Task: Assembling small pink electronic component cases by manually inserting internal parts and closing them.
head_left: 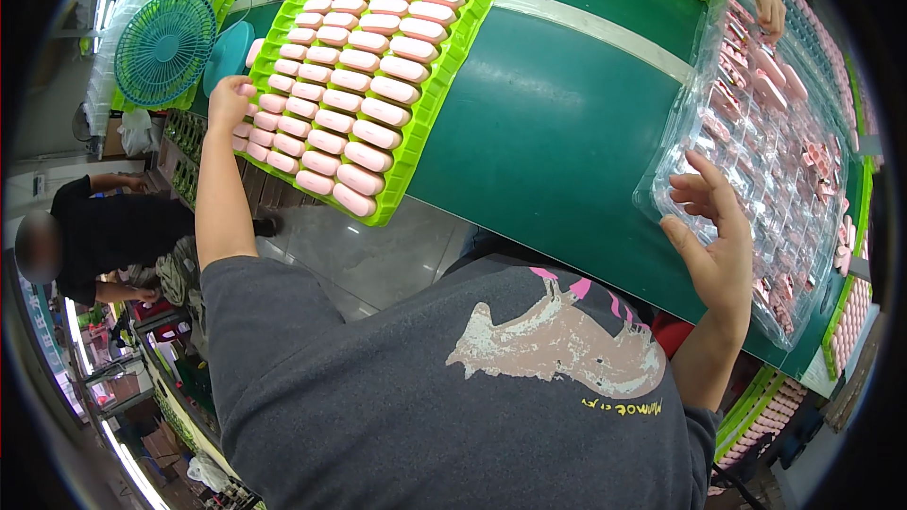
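My left hand (230, 102) is at the left edge of a bright green tray (402, 191), fingers curled in beside the outer pink pieces. What its fingertips grip, if anything, is hidden. Rows of rounded, oblong pink cases (361, 178) fill this tray. On the right, my right hand (710, 227) holds nothing, thumb and fingers apart. It hovers by the near left edge of a clear plastic compartment tray (652, 191), which contains small pink and dark parts (817, 159) and several loose pink cases (770, 85).
A co-worker's hand (770, 9) reaches over the far end of the clear tray. Between the trays runs a green table surface (548, 123) with a pale strip (595, 24). A teal fan (166, 47) stands at left. Another person (123, 231) in dark clothing is further left.
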A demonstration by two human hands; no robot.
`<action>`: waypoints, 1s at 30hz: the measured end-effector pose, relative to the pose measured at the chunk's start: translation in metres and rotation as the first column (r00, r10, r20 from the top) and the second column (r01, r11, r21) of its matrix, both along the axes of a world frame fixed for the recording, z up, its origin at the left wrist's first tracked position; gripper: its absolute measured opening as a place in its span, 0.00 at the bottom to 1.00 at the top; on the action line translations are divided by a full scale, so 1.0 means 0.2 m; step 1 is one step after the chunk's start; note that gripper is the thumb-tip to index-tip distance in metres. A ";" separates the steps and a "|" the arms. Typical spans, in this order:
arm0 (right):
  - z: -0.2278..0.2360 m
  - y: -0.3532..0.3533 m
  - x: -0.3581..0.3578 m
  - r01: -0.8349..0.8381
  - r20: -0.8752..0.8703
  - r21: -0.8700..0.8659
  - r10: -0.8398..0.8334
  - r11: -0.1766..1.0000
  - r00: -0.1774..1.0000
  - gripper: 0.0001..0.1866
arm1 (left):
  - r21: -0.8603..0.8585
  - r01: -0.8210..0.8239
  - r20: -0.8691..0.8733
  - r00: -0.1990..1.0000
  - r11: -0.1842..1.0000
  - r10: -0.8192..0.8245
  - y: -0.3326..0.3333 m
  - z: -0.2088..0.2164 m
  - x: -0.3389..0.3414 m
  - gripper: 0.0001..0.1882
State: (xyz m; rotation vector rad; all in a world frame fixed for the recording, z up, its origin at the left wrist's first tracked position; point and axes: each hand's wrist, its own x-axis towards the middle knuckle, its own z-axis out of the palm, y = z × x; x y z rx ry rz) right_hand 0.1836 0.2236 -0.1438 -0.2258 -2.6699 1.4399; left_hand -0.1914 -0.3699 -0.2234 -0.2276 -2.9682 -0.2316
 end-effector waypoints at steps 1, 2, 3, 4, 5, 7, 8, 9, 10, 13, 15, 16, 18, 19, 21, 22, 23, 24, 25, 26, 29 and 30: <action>0.00 0.00 -0.01 0.000 0.001 0.001 0.000 1.000 1.000 0.33 | -0.022 0.054 -0.010 0.998 0.998 -0.054 -0.03 -0.02 0.00 0.14; -0.01 -0.01 -0.01 0.002 0.004 0.004 -0.002 1.000 1.000 0.32 | -0.012 0.042 0.030 0.999 0.999 -0.042 0.05 -0.01 0.03 0.14; -0.01 0.00 -0.02 -0.005 0.001 0.006 0.005 1.000 1.000 0.31 | -0.011 0.038 0.032 0.999 0.999 -0.038 0.08 0.00 0.04 0.14; -0.01 -0.01 -0.02 -0.009 0.003 0.005 0.009 1.000 1.000 0.31 | 0.018 -0.011 0.116 0.993 1.000 0.008 0.10 0.00 0.05 0.15; -0.01 -0.01 -0.02 -0.010 -0.008 0.020 0.010 1.000 1.000 0.30 | 0.046 -0.066 0.197 0.979 0.997 0.056 0.10 0.00 0.06 0.16; -0.02 0.01 -0.02 -0.020 -0.019 0.033 0.021 0.999 1.000 0.29 | 0.068 -0.069 0.206 0.977 0.995 0.054 0.00 -0.06 0.06 0.19; -0.03 0.02 0.00 -0.007 -0.021 0.027 0.008 1.000 1.000 0.28 | 0.082 -0.067 0.212 0.976 0.994 0.049 -0.01 -0.08 0.06 0.20; -0.04 0.04 0.01 0.004 -0.023 0.020 -0.004 1.000 1.000 0.27 | 0.095 -0.066 0.217 0.975 0.993 0.044 -0.01 -0.08 0.07 0.22; -0.04 0.08 0.01 0.003 -0.025 0.023 -0.002 1.000 1.000 0.27 | 0.098 -0.068 0.216 0.975 0.993 0.045 -0.02 -0.07 0.08 0.22; 0.00 0.21 0.10 0.141 -0.030 0.031 -0.140 0.990 0.990 0.23 | 0.221 0.021 0.125 0.991 0.975 -0.050 0.15 0.00 0.02 0.24; 0.05 0.34 0.11 0.260 -0.082 0.027 -0.257 0.965 0.963 0.21 | 0.086 0.216 -0.071 0.975 0.973 -0.210 0.43 0.18 0.05 0.21; 0.05 0.44 0.12 0.312 -0.130 0.047 -0.304 0.949 0.944 0.20 | 0.093 0.295 -0.150 0.948 0.951 -0.280 0.63 0.31 0.17 0.19; 0.04 0.67 0.11 0.385 -0.226 0.073 -0.361 0.920 0.905 0.17 | 0.383 0.428 -0.219 0.903 0.819 -0.369 0.94 0.43 0.38 0.18; 0.04 0.78 0.10 0.398 -0.271 0.068 -0.367 0.915 0.890 0.16 | 0.408 0.498 -0.265 0.867 0.765 -0.423 1.13 0.49 0.53 0.18; 0.02 0.98 0.06 0.504 -0.293 0.114 -0.456 0.856 0.840 0.11 | 0.366 0.701 -0.332 0.713 0.612 -0.618 1.44 0.57 0.77 0.16; 0.04 1.10 0.10 0.565 -0.267 0.189 -0.512 0.803 0.816 0.13 | 0.482 0.714 -0.356 0.689 0.508 -0.631 1.59 0.57 0.83 0.15; 0.02 1.21 0.11 0.596 -0.244 0.244 -0.547 0.765 0.801 0.16 | 0.573 0.701 -0.375 0.684 0.423 -0.625 1.70 0.55 0.91 0.15; -0.02 1.29 0.15 0.639 -0.234 0.384 -0.599 0.666 0.766 0.17 | 0.633 0.689 -0.358 0.664 0.352 -0.656 1.85 0.46 0.93 0.14; -0.05 1.34 0.12 0.640 -0.229 0.498 -0.623 0.585 0.748 0.18 | 0.676 0.665 -0.340 0.665 0.319 -0.665 1.94 0.43 0.98 0.13; -0.10 1.40 0.11 0.653 -0.228 0.503 -0.642 0.567 0.733 0.19 | 0.660 0.683 -0.328 0.637 0.313 -0.698 2.05 0.40 1.04 0.11; -0.09 1.27 -0.02 0.551 -0.216 0.631 -0.559 0.546 0.801 0.10 | 0.664 0.697 -0.244 0.543 0.270 -0.804 2.26 0.30 1.13 0.08; -0.12 1.24 -0.11 0.518 -0.269 0.648 -0.468 0.558 0.842 0.11 | 0.657 0.698 -0.239 0.552 0.286 -0.799 2.30 0.28 1.16 0.08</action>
